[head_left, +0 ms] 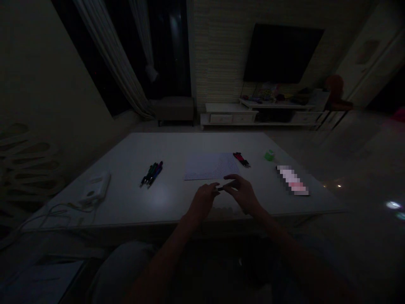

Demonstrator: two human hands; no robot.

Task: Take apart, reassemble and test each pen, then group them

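Observation:
My left hand [205,198] and my right hand [243,193] meet above the front part of the white table [171,147]. Between their fingertips is a short dark pen [220,188], with the left fingers closed on one end and the right fingers pinching the other. Dim light hides its finer details. Just beyond my hands lies a sheet of paper [205,164] covered with rows of fine marks. To the left rests a group of several pens [152,174] in dark, green, blue and purple tones. A smaller group of red and black pens [241,159] lies by the paper's right edge.
At the right are a small green round item [269,155] and a phone [292,180] with a blurred screen. A white power strip [96,188] with cables [53,211] sits on the left. Beyond the table stand a low cabinet [221,118] and a bench [174,109].

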